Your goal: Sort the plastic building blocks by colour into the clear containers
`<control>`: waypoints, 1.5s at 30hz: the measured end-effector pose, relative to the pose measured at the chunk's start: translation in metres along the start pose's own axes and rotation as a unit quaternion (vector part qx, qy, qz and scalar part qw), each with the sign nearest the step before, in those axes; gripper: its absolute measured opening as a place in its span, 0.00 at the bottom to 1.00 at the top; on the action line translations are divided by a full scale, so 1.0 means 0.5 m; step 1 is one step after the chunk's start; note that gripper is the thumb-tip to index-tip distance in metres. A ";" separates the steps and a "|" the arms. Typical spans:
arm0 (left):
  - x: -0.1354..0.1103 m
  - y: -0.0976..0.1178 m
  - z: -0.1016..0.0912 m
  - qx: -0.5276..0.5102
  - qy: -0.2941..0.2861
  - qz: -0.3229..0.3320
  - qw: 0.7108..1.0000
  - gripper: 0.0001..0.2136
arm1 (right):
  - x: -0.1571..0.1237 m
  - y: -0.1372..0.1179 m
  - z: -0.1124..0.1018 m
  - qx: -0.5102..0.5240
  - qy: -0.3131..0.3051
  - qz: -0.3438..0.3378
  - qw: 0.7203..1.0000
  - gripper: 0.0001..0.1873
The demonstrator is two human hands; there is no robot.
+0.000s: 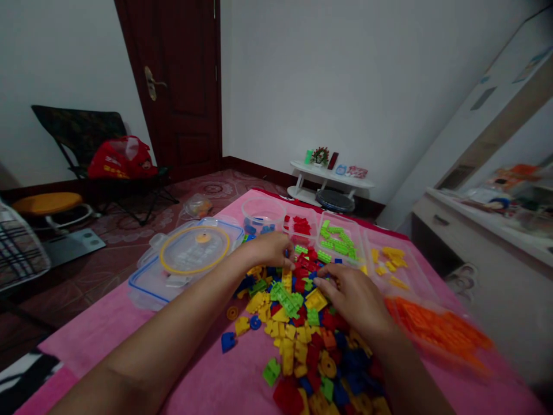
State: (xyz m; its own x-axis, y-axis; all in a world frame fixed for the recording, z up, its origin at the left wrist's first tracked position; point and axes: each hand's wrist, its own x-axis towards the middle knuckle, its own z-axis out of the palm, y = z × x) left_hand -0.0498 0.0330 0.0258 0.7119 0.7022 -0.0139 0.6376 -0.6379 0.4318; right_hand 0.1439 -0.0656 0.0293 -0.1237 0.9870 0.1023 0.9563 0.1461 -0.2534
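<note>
1. Centrally, a pile [285, 328] of plastic bricks spreads over the pink-covered counter [129, 346], mixing yellow, green, red, blue and orange pieces.
2. The left hand [272, 251] reaches over the far left part of the pile. Its fingers are bent downward beside red and yellow bricks; I cannot tell whether they have hold of one.
3. The right hand [352, 291] lies over the pile's right side, its fingers loosely curled, with thumb and forefinger slightly apart near small blue and green bricks. Whether a piece is gripped there I cannot tell.
4. Beyond the pile stand the blue tub [283, 214], round and clear, then the red tub [289, 213] and the green tub [354, 230], each with bricks of its colour.
5. Right of the pile sit the yellow tub [415, 276], thinly filled, and, nearer, the orange tub [458, 357], which is fuller.
6. Left of the pile, clear lids [194, 253] lie stacked, a yellow-rimmed round one over a blue-edged one.
7. At the pile's left edge rest a blue brick [227, 342], an orange wheel [232, 313] and a blue wheel [255, 322].
</note>
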 end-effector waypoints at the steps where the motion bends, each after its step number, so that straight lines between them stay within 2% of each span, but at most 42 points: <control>1: -0.003 0.004 0.000 0.016 -0.021 -0.002 1.000 0.11 | 0.001 0.007 -0.004 -0.007 -0.010 0.013 1.000 0.11; 5: -0.003 0.012 0.015 0.080 -0.043 0.002 0.996 0.17 | -0.001 0.011 0.009 -0.031 -0.076 0.028 0.996 0.14; 7: 0.001 0.013 0.024 0.107 -0.036 0.005 0.994 0.17 | -0.004 0.008 0.023 -0.047 -0.086 0.010 0.995 0.18; 10: 0.004 0.018 0.028 0.121 -0.032 0.001 0.992 0.17 | -0.006 0.010 0.039 -0.053 -0.087 -0.006 0.995 0.18; 13: -0.004 0.024 0.017 0.102 -0.034 -0.009 0.994 0.17 | -0.003 0.020 0.038 -0.047 -0.076 -0.001 0.996 0.19; 18: -0.020 0.016 -0.010 0.064 -0.009 0.000 0.998 0.13 | 0.000 0.039 0.010 0.000 -0.081 0.022 0.996 0.18; 20: -0.020 0.011 -0.017 0.042 0.025 0.007 0.999 0.12 | 0.001 0.043 -0.002 0.051 -0.047 0.023 0.997 0.18; 22: -0.015 0.013 -0.021 0.004 0.086 0.015 0.996 0.11 | 0.005 0.043 -0.006 0.145 0.032 0.022 0.989 0.17; 24: -0.006 0.022 -0.022 -0.057 0.162 0.026 0.985 0.12 | 0.009 0.038 -0.002 0.293 0.101 0.029 0.950 0.16; 25: -0.002 0.029 -0.022 -0.098 0.197 0.033 0.975 0.12 | 0.011 0.033 0.003 0.380 0.115 0.036 0.917 0.16; 27: 0.007 0.042 -0.019 -0.193 0.242 0.047 0.950 0.15 | 0.014 0.020 0.016 0.545 0.105 0.049 0.830 0.15; 29: 0.013 0.054 -0.012 -0.273 0.251 0.060 0.927 0.17 | 0.015 0.006 0.027 0.675 0.078 0.062 0.731 0.13; 31: 0.016 0.062 -0.003 -0.309 0.244 0.068 0.917 0.18 | 0.015 -0.006 0.034 0.762 0.050 0.083 0.640 0.13; 33: 0.018 0.069 0.007 -0.295 0.231 0.075 0.924 0.17 | 0.014 -0.014 0.036 0.816 0.017 0.113 0.567 0.16; 34: 0.018 0.073 0.012 -0.273 0.225 0.076 0.932 0.17 | 0.013 -0.016 0.036 0.831 0.001 0.124 0.543 0.17; 35: 0.019 0.076 0.017 -0.247 0.218 0.078 0.941 0.16 | 0.012 -0.017 0.036 0.839 -0.012 0.131 0.528 0.17; 37: 0.021 0.083 0.027 -0.201 0.199 0.084 0.956 0.16 | 0.011 -0.018 0.038 0.844 -0.023 0.140 0.518 0.17; 41: 0.026 0.090 0.045 -0.166 0.167 0.092 0.968 0.19 | 0.012 -0.017 0.046 0.819 -0.018 0.169 0.547 0.17; 45: 0.027 0.087 0.053 -0.164 0.201 0.063 0.964 0.24 | 0.019 0.001 0.036 0.801 0.008 0.176 0.573 0.18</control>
State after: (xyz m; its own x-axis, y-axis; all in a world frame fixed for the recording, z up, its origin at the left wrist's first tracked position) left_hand -0.0046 0.0061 0.0205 0.5640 0.7335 0.3794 0.3796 -0.6383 0.6697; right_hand 0.1384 -0.0549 0.0130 0.0165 0.9753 -0.2203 -0.5491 -0.1753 -0.8172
